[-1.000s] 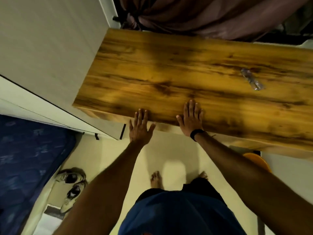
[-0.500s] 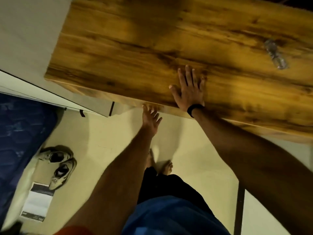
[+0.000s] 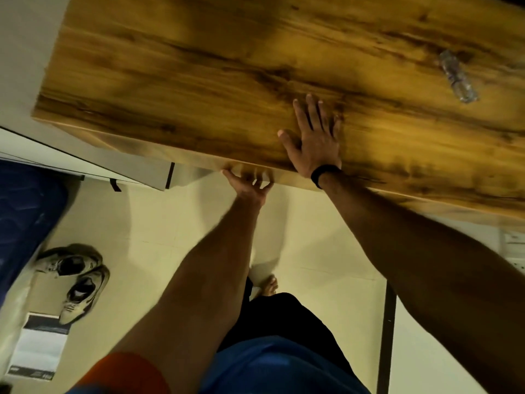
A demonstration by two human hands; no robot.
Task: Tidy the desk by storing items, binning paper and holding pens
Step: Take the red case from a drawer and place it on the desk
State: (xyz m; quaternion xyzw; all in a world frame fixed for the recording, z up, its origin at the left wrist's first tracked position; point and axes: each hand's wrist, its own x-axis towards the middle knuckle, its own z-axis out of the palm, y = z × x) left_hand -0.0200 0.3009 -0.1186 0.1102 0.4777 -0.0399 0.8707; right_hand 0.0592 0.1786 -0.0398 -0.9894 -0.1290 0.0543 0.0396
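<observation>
On top of the wooden counter [image 3: 199,81] lies the person's right hand [image 3: 315,143]. It is flat, palm down, with the fingers straight and a little spread. That grip is wide and holds nothing. A black band [image 3: 324,174] goes round the right wrist.

Just to the left of that hand, and lower, the left hand [image 3: 250,184] reaches up to the near edge of the counter. Its fingers go under the edge, where they look blurry. I cannot tell if this grip is curled round the edge or only touching it.

Far off to the right of the flat hand, and a bit further back on the counter, lies a small clear crinkly thing [image 3: 456,76]. It looks like a scrap of plastic wrap, but it is too blurry to be sure. It is well apart from both hands.

Down below the left hand is the pale floor [image 3: 170,223]. A pair of shoes [image 3: 74,277] sits there, far to the left, next to a dark blue bed [image 3: 25,211]. A sheet of paper [image 3: 37,348] lies on the floor just below the shoes. One bare foot [image 3: 270,285] shows under the arms.
</observation>
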